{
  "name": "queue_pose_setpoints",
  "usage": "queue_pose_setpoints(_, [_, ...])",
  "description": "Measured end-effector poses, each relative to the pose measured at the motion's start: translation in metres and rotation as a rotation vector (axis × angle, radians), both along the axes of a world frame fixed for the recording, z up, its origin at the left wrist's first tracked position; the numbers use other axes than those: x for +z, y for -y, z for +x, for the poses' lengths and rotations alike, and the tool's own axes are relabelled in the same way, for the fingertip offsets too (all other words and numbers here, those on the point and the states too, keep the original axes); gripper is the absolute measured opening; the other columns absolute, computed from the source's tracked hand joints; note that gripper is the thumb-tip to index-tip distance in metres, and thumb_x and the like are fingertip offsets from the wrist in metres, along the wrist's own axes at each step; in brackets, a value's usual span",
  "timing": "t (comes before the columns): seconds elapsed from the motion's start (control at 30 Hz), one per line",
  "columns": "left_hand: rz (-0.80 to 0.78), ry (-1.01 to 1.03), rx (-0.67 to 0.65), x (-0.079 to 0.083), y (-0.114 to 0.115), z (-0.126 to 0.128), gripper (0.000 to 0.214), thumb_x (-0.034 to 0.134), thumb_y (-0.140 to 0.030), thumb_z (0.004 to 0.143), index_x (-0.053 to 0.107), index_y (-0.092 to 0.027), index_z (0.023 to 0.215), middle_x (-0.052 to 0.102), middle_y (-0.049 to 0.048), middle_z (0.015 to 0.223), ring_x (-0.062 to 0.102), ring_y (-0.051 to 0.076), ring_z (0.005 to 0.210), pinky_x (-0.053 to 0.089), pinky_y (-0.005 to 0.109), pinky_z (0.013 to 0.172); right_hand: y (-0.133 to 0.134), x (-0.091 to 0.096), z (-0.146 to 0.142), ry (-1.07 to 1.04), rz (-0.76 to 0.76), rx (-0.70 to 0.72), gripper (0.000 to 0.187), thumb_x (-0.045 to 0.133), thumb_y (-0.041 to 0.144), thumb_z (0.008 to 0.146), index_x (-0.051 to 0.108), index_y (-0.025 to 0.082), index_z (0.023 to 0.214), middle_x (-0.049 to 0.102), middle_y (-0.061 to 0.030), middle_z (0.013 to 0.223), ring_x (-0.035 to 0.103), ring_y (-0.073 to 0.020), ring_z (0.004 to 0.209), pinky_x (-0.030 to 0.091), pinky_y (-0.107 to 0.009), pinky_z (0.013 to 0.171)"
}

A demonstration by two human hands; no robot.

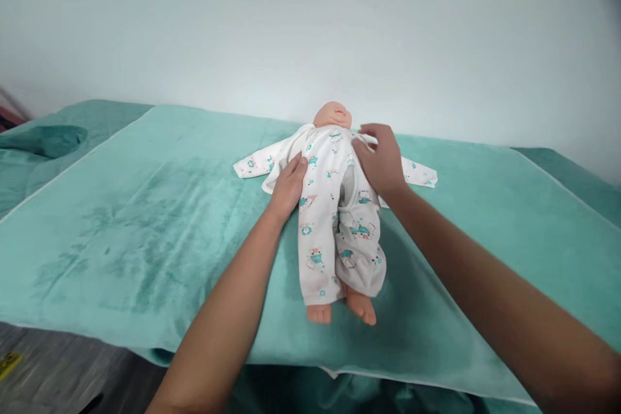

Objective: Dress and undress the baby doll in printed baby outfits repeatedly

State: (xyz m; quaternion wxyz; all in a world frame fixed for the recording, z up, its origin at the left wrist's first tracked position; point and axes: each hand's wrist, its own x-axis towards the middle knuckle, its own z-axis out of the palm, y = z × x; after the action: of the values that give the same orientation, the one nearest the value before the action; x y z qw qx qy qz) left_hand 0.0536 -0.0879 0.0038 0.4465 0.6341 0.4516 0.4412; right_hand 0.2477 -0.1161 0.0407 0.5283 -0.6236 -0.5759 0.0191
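A baby doll (332, 114) lies on its back, head toward the wall, in a white printed top (258, 163) and matching open-crotch trousers (317, 220). The trousers reach high over its chest, and both bare feet stick out of the legs. My left hand (290, 184) grips the trousers at the doll's side on the left, thumb on top; its other fingers are partly hidden. Over the doll's upper body on the right is my right hand (382, 158), thumb and fingers curved but apart. Whether the right hand touches the cloth, I cannot tell.
A green plush cover (145, 220) is spread under the doll, over the table. Behind it stands a white wall (310, 26). Bunched green fabric (43, 142) lies at the far left. The grey floor (58, 369) shows past the front edge.
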Motion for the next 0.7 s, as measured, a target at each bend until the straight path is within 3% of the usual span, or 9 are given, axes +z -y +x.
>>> queue_pose_setpoints(0.1, [-0.019,0.009,-0.044,0.000,0.001,0.000,0.054,0.040,-0.054,0.098,0.055,-0.022,0.139,0.046,0.0048,0.154,0.038,0.022,0.145,0.026,0.034,0.121,0.099,-0.018,-0.017,0.073,0.046,0.053,0.022,0.061,0.028,0.087,0.057,0.024,0.109,0.058,-0.0079,0.114,0.057,-0.0233,0.107,0.051,-0.041,0.088])
queue_pose_setpoints(0.2, [0.018,0.065,0.011,-0.005,0.006,-0.002,0.045,0.043,-0.045,0.097,0.062,-0.018,0.129,0.055,0.0083,0.146,0.048,0.024,0.137,0.031,0.036,0.118,0.194,-0.042,-0.035,0.167,-0.065,0.135,0.012,0.060,0.023,0.088,0.058,0.024,0.100,0.059,-0.0063,0.099,0.060,-0.0211,0.089,0.054,-0.038,0.077])
queue_pose_setpoints(0.3, [0.088,0.101,0.100,-0.013,0.020,-0.010,0.032,0.047,-0.029,0.094,0.066,-0.017,0.115,0.066,0.0095,0.128,0.058,0.023,0.122,0.038,0.037,0.111,0.249,-0.067,-0.051,0.247,-0.198,0.182,0.032,0.057,0.020,0.089,0.054,0.027,0.121,0.059,-0.0097,0.115,0.063,-0.0242,0.102,0.057,-0.043,0.083])
queue_pose_setpoints(0.37, [0.126,0.092,0.112,-0.019,0.035,-0.017,0.025,0.051,-0.024,0.091,0.067,-0.018,0.109,0.070,0.0088,0.118,0.061,0.023,0.113,0.042,0.038,0.106,0.260,-0.080,-0.059,0.264,-0.235,0.116,0.037,0.058,0.023,0.090,0.052,0.027,0.126,0.058,-0.0109,0.120,0.062,-0.0262,0.107,0.057,-0.046,0.087])
queue_pose_setpoints(0.5, [0.161,0.011,0.073,-0.024,0.070,-0.036,0.018,0.055,-0.024,0.089,0.067,-0.020,0.101,0.071,0.0079,0.109,0.063,0.023,0.105,0.045,0.038,0.100,0.248,-0.087,-0.069,0.229,-0.242,-0.056,0.030,0.059,0.029,0.091,0.055,0.023,0.119,0.062,-0.0112,0.114,0.063,-0.0271,0.099,0.055,-0.046,0.081])
queue_pose_setpoints(0.7, [0.167,-0.096,0.008,-0.023,0.106,-0.058,0.022,0.049,-0.029,0.095,0.068,-0.022,0.102,0.072,0.0064,0.105,0.063,0.023,0.099,0.045,0.036,0.092,0.236,-0.078,-0.070,0.189,-0.229,-0.036,0.014,0.053,0.028,0.094,0.061,0.023,0.105,0.067,-0.0076,0.102,0.062,-0.0249,0.092,0.052,-0.041,0.077])
